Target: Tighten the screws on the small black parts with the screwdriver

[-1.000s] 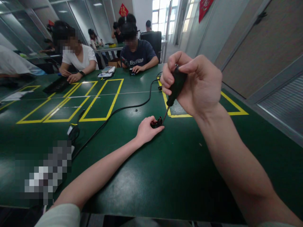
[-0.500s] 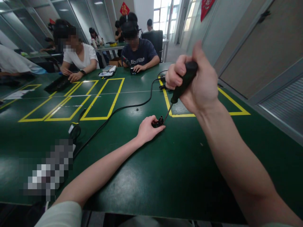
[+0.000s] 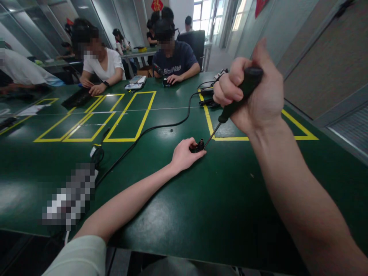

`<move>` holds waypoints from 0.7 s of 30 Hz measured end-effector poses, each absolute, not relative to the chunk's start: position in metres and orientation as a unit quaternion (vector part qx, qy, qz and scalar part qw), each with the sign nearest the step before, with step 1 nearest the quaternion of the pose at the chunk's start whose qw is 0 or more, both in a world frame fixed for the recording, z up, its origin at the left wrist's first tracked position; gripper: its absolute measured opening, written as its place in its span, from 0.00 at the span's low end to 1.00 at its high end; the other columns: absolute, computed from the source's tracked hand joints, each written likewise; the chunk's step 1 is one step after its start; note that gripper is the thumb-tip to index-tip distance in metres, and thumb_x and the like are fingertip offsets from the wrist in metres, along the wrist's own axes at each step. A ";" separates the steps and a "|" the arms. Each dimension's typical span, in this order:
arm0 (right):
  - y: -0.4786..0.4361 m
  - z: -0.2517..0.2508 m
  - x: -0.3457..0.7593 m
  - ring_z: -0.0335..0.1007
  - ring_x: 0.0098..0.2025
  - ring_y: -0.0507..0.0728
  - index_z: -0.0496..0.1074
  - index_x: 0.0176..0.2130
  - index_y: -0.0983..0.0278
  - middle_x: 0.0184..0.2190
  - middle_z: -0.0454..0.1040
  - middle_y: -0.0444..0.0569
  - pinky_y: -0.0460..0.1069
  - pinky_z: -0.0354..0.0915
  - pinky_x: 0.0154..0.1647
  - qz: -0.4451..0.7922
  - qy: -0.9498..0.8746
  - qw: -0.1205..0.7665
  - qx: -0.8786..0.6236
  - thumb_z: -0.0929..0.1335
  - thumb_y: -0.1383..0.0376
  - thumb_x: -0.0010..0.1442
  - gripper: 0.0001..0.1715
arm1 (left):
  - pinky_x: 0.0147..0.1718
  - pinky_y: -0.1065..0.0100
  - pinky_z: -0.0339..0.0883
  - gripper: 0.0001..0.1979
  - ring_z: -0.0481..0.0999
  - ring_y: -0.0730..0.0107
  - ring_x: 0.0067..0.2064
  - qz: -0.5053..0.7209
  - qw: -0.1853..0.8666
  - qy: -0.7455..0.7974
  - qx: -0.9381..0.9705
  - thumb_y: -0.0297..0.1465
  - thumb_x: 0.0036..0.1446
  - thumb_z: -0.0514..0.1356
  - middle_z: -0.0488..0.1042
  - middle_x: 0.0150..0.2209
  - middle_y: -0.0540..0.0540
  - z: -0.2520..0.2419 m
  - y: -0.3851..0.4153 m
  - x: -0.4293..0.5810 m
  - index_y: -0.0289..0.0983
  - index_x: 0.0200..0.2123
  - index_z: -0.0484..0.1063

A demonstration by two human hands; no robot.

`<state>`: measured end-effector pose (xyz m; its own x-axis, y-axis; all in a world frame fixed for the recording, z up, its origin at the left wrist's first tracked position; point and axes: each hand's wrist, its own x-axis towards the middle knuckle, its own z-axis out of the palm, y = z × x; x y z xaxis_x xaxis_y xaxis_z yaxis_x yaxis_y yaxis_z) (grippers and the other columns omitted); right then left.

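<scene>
My right hand (image 3: 255,92) is wrapped round the dark handle of a screwdriver (image 3: 237,101), its thumb sticking up. The thin metal shaft slants down to the left, its tip at a small black part (image 3: 201,145) on the table. Fingers and thumb of my left hand (image 3: 185,153) grip that part from the left, against the green tabletop. A short round post stands up from the part; the rest of it is largely covered by my fingers, so I cannot tell its kind.
A black cable (image 3: 161,125) crosses the green table (image 3: 178,214), which has yellow tape outlines (image 3: 120,140). Dark items (image 3: 208,102) lie behind my right hand. A blurred-out object (image 3: 71,195) is at left. Two people (image 3: 178,57) work across the table, others further off.
The whole view has shifted a little. My right hand and the screwdriver lean further right, the shaft at a flatter slant. My left hand keeps its grip on the black part.
</scene>
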<state>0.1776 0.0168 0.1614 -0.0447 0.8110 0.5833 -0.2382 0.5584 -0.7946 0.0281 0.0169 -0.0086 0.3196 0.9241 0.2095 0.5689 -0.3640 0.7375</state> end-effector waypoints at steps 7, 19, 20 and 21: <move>0.017 0.151 0.175 0.47 0.17 0.48 0.58 0.25 0.58 0.21 0.58 0.39 0.50 0.45 0.18 0.368 -0.565 0.698 -0.239 0.77 0.41 0.48 0.33 | 0.37 0.64 0.63 0.17 0.72 0.64 0.37 0.312 0.280 0.491 0.764 0.37 0.53 0.72 0.73 0.31 0.51 -0.006 0.016 0.029 0.40 0.29 0.65; 0.018 0.155 0.173 0.45 0.21 0.52 0.71 0.30 0.57 0.19 0.54 0.41 0.51 0.42 0.20 0.434 -0.519 0.690 -0.256 0.70 0.38 0.58 0.27 | 0.36 0.64 0.62 0.18 0.72 0.63 0.37 0.309 0.282 0.494 0.762 0.38 0.53 0.72 0.73 0.32 0.50 -0.004 0.015 0.030 0.40 0.29 0.65; 0.017 0.155 0.172 0.43 0.19 0.52 0.67 0.29 0.56 0.19 0.53 0.40 0.51 0.39 0.20 0.427 -0.507 0.702 -0.259 0.69 0.35 0.57 0.29 | 0.36 0.64 0.61 0.19 0.71 0.64 0.37 0.308 0.285 0.494 0.762 0.39 0.52 0.73 0.73 0.32 0.50 -0.004 0.015 0.030 0.40 0.29 0.64; 0.016 0.154 0.171 0.41 0.18 0.51 0.64 0.28 0.56 0.19 0.53 0.40 0.51 0.37 0.20 0.422 -0.498 0.710 -0.263 0.68 0.33 0.57 0.31 | 0.36 0.64 0.61 0.19 0.71 0.64 0.36 0.310 0.287 0.493 0.761 0.40 0.52 0.73 0.73 0.31 0.50 -0.004 0.015 0.030 0.40 0.28 0.64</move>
